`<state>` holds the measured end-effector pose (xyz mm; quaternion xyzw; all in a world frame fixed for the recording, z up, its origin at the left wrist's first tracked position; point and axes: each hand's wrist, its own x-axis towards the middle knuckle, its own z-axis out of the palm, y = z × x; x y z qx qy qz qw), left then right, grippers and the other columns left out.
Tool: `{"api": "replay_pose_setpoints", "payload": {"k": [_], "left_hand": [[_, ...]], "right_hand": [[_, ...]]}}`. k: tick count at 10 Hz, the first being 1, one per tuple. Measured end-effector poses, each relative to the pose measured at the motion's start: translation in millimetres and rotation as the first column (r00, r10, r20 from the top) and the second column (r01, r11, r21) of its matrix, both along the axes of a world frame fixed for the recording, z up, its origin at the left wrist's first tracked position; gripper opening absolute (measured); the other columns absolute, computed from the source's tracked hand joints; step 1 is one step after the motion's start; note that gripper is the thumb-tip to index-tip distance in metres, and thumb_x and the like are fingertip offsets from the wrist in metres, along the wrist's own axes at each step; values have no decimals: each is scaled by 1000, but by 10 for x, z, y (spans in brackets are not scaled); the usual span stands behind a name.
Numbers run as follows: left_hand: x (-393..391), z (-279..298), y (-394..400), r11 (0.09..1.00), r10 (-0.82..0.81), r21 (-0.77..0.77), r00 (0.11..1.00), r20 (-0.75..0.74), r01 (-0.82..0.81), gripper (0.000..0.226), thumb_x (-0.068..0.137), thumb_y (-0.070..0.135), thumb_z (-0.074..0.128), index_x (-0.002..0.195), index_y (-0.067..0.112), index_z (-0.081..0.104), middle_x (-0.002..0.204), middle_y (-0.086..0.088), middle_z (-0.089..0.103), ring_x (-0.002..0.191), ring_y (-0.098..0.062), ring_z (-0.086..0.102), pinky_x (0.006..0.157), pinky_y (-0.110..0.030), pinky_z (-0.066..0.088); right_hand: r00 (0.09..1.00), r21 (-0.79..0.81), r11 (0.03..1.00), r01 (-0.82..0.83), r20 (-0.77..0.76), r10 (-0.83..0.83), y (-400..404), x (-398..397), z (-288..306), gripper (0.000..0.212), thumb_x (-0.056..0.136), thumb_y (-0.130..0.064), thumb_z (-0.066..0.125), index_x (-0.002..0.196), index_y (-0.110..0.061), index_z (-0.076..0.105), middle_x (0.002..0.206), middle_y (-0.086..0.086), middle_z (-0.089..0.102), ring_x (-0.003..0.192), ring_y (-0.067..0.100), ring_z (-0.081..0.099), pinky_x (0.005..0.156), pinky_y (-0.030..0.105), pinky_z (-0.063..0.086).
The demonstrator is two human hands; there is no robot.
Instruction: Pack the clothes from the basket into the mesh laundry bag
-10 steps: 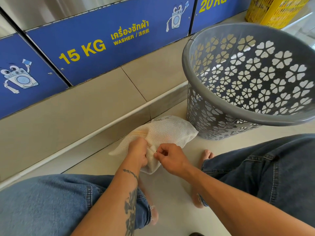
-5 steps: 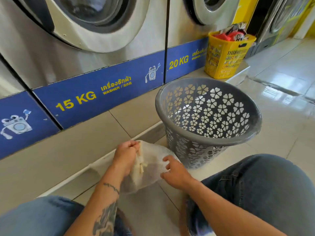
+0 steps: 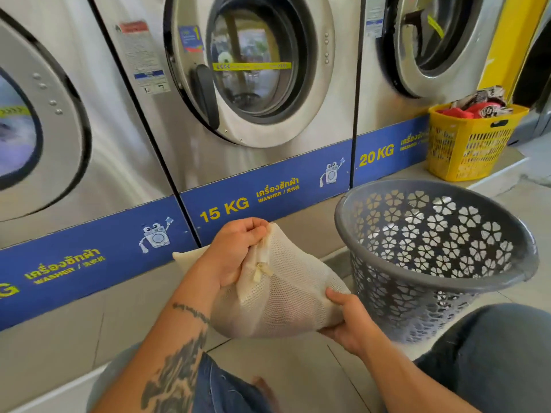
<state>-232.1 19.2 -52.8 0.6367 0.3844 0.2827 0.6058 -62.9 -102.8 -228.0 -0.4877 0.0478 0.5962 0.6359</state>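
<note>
Steel washing machines filled the wall ahead of me, the left one cut off by the frame's edge, blue weight labels running along their bases. Beside my right knee stood the grey basket, tilted toward me; I saw no clothes through its flower holes, though its bottom was hard to make out. Farther right sat a yellow basket heaped with laundry. I held the mesh bag up between us: my left hand gripped its bunched top by the zipper, my right hand cupped its bulging underside, fingers hidden beneath.
</note>
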Motion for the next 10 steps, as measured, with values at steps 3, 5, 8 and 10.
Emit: {"api": "replay_pose_setpoints", "payload": {"k": [3, 5, 8, 10], "left_hand": [[-319, -25, 1281, 876, 430, 359, 857, -282, -321, 16, 95, 14, 53, 95, 16, 69, 101, -1, 65, 98, -22, 59, 89, -39, 48], [-197, -1163, 2022, 894, 406, 403, 730, -550, -195, 43, 97, 6, 40, 136, 22, 50, 112, 2, 53, 83, -10, 59, 65, -23, 36], [196, -2048, 2529, 979, 130, 169, 285, -950, 117, 71, 90, 68, 18, 148, 30, 31, 149, -15, 35, 129, -42, 38, 107, -50, 35], [442, -805, 2653, 973, 4, 51, 204, -979, 226, 40, 88, 29, 49, 126, 19, 53, 131, -6, 45, 111, -31, 53, 84, -35, 44]], "right_hand": [[970, 138, 985, 101, 208, -129, 1402, 154, 442, 38, 81, 14, 59, 105, -15, 55, 109, 12, 63, 95, 32, 62, 86, 52, 53], [538, -293, 936, -196, 765, 352, 2462, 622, -155, 35, 86, -4, 65, 117, -10, 50, 111, 16, 62, 101, 35, 61, 81, 40, 49], [291, -491, 791, -365, 747, 598, 2831, 956, -639, 75, 81, -17, 66, 145, -32, 31, 126, 6, 61, 115, 35, 59, 95, 45, 49], [175, -643, 654, -398, 647, 742, 3099, 1080, 574, 78, 86, -32, 66, 153, -14, 30, 149, 17, 40, 130, 35, 50, 106, 45, 45]]}}
